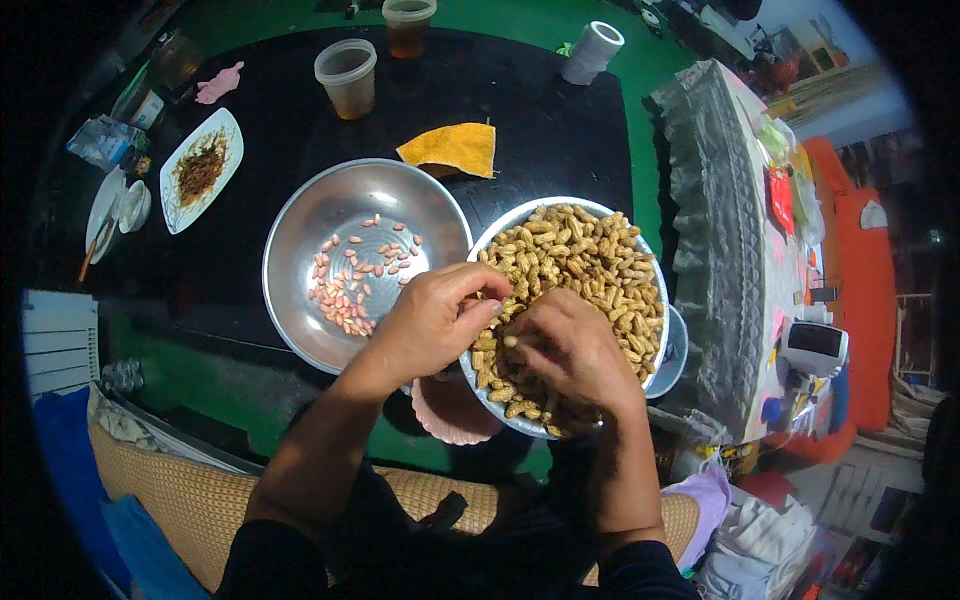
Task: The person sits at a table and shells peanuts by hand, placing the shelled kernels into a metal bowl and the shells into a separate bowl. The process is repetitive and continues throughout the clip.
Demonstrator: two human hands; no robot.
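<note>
My left hand [442, 319] is over the right rim of a wide steel basin [300, 202], its thumb and forefinger bent close together; whether something is between them cannot be made out. Shelled pink peanut kernels [345, 300] lie scattered on the basin's floor. To its right, a round metal bowl [664, 330] is heaped with unshelled peanuts [622, 270]. Above the near part of this heap is my right hand [574, 349], slightly blurred, with a small pale peanut [510, 341] at its fingertips. The two hands are close together but apart.
On the dark table [277, 112] are a yellow cloth [454, 148], a plastic tub [346, 79] of brown liquid, a paper roll [592, 52] and a plate of shredded food [201, 169]. A pink scalloped basin [454, 412] is below the bowls. A cloth-covered table [720, 247] stands right.
</note>
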